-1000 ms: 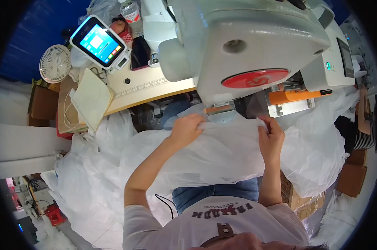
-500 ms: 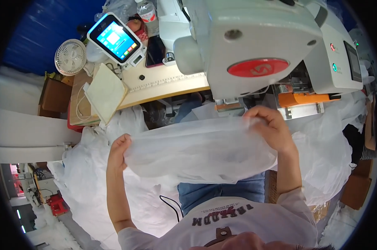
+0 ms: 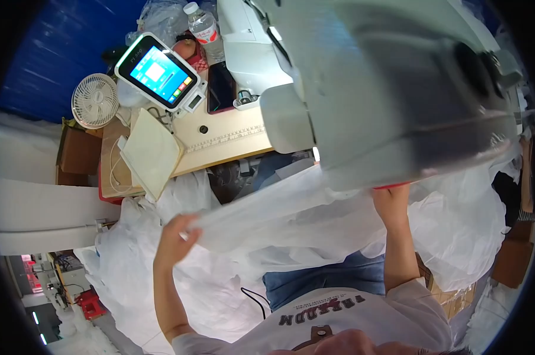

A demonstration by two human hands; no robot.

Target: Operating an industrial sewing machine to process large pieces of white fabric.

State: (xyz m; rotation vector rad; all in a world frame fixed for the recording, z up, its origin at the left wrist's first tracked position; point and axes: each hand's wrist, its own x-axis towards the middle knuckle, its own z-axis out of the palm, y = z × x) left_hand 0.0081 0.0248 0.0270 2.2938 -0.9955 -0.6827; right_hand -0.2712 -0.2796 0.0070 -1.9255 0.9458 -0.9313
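Note:
A sheet of thin white sheer fabric [image 3: 291, 216] stretches slantwise across my lap, its right part higher than its left. At its left end is my left hand [image 3: 177, 238], thumb and fingers closed at the fabric's edge, slightly blurred. My right hand [image 3: 393, 204] reaches up behind the big grey-green sewing machine head [image 3: 397, 100]. Only the back of that hand near the wrist shows; its fingers and whatever they touch are hidden by the machine. The fabric's upper right part also disappears behind the machine head.
A lit control screen [image 3: 161, 72], a phone [image 3: 221, 89], a water bottle [image 3: 203, 29] and a small fan [image 3: 96, 100] stand beyond the worktable [image 3: 223, 133]. Heaped white fabric [image 3: 131, 266] lies on the left, with more fabric [image 3: 456, 231] on the right.
My right hand has moved under the machine head, out of sight of its fingers. The fabric now slants, its left end lower. The view has shifted, so the machine head fills more of it.

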